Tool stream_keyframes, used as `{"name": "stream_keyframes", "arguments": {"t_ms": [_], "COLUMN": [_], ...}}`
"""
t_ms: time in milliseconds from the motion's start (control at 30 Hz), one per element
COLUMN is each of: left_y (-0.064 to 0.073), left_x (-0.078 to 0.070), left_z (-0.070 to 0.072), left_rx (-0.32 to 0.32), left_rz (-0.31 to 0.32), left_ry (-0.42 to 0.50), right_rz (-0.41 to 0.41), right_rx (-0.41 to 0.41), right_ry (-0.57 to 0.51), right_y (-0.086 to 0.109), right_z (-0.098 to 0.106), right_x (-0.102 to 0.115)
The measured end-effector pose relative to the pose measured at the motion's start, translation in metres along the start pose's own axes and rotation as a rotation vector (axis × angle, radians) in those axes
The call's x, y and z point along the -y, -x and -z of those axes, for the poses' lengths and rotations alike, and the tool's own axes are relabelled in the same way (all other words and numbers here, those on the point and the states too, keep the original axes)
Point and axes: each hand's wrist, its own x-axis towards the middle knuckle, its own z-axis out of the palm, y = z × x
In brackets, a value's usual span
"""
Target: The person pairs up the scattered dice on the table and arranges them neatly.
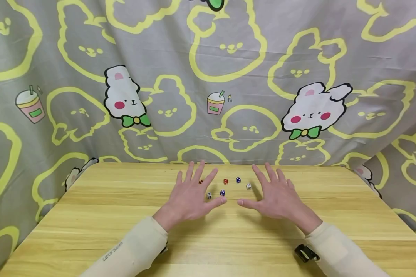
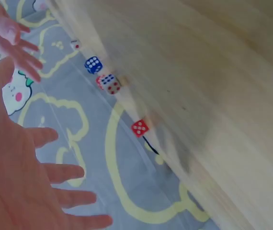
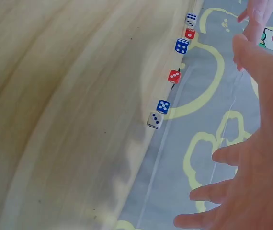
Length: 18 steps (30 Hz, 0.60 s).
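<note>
My left hand (image 1: 190,196) is held over the table with fingers spread and nothing in it. Its fingers partly cover a red die (image 1: 200,182), and near its thumb are a white die (image 1: 209,195) and a blue die (image 1: 222,192). Across from it, my right hand (image 1: 277,196) also has its fingers spread, holding nothing. Just left of its fingers lies a second white die (image 1: 248,186), with another blue die (image 1: 238,180) and another red die (image 1: 225,181) farther left. In the right wrist view, the right hand (image 3: 256,163) appears apart from the dice.
The wooden table (image 1: 131,219) bears the dice toward its far edge. Behind it hangs a grey curtain (image 1: 180,46) with yellow outlines and white cartoon animals. A dark strap device (image 1: 306,253) sits under the right wrist.
</note>
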Motion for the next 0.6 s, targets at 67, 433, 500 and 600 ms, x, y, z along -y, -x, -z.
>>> {"name": "stream_keyframes", "arguments": {"t_ms": [67,433,500,600], "left_y": [-0.001,-0.01,-0.012,-0.017], "left_x": [-0.002,-0.016,-0.019,-0.025], "left_z": [-0.001,-0.005,-0.005,-0.006], "left_rx": [0.018,0.11,0.117,0.126], "left_rz": [-0.011,-0.097,-0.104,-0.115], "left_ry": [0.017,0.058,0.057,0.049], "right_rz": [-0.001,0.013,0.018,0.017], "right_rx": [0.009,0.087,0.108,0.14], "right_ry": [-0.011,-0.106,-0.139,-0.195], "right_y": [-0.001,-0.01,-0.013,-0.018], "right_z": [-0.002,-0.004,-0.003,-0.001], "right_x": [-0.001,-0.009,-0.011,-0.014]}}
